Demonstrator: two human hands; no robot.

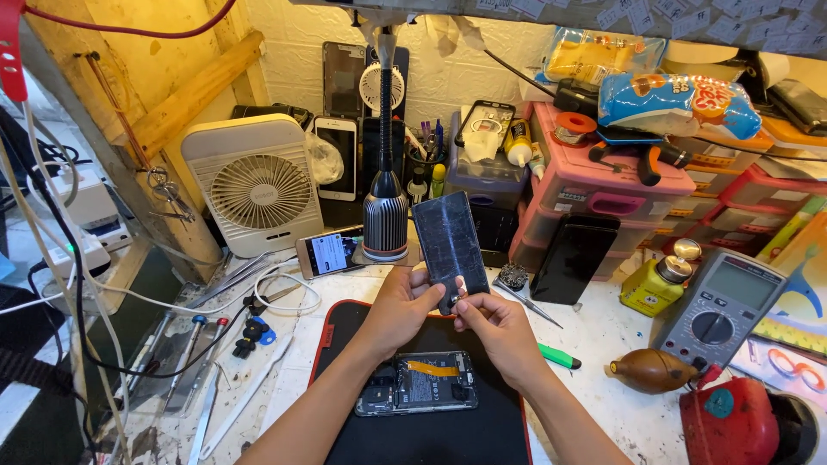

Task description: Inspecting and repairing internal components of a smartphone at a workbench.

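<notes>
Both hands (452, 314) gripping dark panel (449, 245), cluttered workbench (603, 344), possibly scratched

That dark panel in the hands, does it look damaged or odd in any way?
Yes. The dark panel, held up by the left hand and right hand, is streaked with pale scuffs. Below it, an opened phone lies on the black mat, its insides bare.

White painted brick wall (297, 34) stood behind cluttered, stained white workbench (603, 344). Wooden beams (185, 95) leaned at left corner. Gooseneck lamp (385, 215) rose mid-bench. Pink drawer units (594, 185) stacked at right. Lighting was bright, even.
</notes>
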